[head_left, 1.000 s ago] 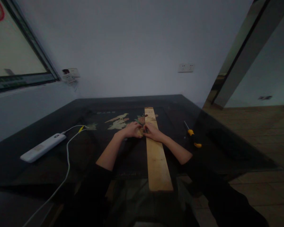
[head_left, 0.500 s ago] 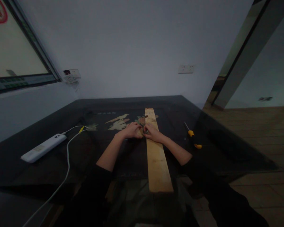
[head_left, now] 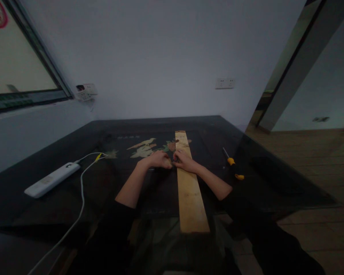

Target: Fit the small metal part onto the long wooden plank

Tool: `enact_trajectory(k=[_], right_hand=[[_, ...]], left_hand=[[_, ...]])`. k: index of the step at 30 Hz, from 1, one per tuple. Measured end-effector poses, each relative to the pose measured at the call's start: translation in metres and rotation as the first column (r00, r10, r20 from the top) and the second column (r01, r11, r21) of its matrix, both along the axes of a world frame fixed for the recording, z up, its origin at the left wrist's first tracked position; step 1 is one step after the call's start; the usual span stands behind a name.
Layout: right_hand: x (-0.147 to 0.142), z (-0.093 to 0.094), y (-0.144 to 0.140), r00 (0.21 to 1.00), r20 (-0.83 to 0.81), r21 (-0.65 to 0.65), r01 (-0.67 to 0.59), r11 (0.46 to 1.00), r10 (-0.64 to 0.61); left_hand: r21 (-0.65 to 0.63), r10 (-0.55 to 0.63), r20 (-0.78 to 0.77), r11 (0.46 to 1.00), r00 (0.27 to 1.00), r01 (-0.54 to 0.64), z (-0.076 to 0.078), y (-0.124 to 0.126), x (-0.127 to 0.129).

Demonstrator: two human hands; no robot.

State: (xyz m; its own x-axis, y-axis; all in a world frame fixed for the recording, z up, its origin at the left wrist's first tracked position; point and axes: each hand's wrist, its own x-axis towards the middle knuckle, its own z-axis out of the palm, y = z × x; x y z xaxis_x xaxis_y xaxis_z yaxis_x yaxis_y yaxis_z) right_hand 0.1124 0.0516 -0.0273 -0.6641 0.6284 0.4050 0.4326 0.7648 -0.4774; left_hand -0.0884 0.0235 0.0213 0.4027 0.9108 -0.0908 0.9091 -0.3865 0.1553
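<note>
A long, narrow wooden board [head_left: 190, 198] lies on the dark table, its near end reaching past the front edge. My right hand [head_left: 184, 160] rests over the board with its fingers closed at the board's left side; a small dark thing seems to show at the fingertips, too small to name. Just left of the board, my left hand [head_left: 161, 159] is curled, fingertips close to those of the right. Something small and tan shows under its fingers, but its kind cannot be made out.
A screwdriver [head_left: 231, 162] with a yellow and black handle lies to the right on the dark table [head_left: 149, 191]. At left is a white power strip [head_left: 53, 179] with a white cable [head_left: 82, 191] running off the near edge. A wall [head_left: 160, 57] with sockets stands behind.
My left hand has shifted slightly left, and less of the tan thing under its fingers shows. The right hand and the board stay nearly where they were.
</note>
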Motion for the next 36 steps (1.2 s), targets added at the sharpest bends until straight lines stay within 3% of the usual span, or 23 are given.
enact_trajectory(k=[7,15,23,27,32,36], right_hand=[[0.003,0.004,-0.003,0.999,-0.004,-0.006,-0.045,0.999,0.045],[-0.001,-0.001,-0.002,0.995,0.094,0.104,-0.020,0.994,0.011],[-0.008,-0.002,-0.004,0.988,0.142,0.195,0.039,0.980,-0.068],[-0.007,-0.002,-0.006,0.989,0.120,0.194,0.056,0.979,-0.080],[-0.006,0.001,-0.007,0.991,0.121,0.182,0.040,0.982,-0.063],[-0.004,0.003,-0.007,0.992,0.113,0.165,0.034,0.986,-0.053]], left_hand=[[-0.047,0.056,-0.051,0.997,0.997,-0.059,0.003,-0.003,0.002],[0.082,0.051,-0.075,0.996,0.996,-0.045,-0.005,-0.001,0.003],[0.278,0.111,-0.184,0.959,0.977,-0.057,0.013,-0.022,0.018],[0.262,0.142,-0.187,0.961,0.972,-0.090,0.010,-0.019,0.013],[0.200,0.295,-0.065,0.940,0.953,-0.277,-0.009,0.007,-0.022],[0.191,0.541,0.052,0.819,0.839,-0.541,-0.015,0.023,-0.067]])
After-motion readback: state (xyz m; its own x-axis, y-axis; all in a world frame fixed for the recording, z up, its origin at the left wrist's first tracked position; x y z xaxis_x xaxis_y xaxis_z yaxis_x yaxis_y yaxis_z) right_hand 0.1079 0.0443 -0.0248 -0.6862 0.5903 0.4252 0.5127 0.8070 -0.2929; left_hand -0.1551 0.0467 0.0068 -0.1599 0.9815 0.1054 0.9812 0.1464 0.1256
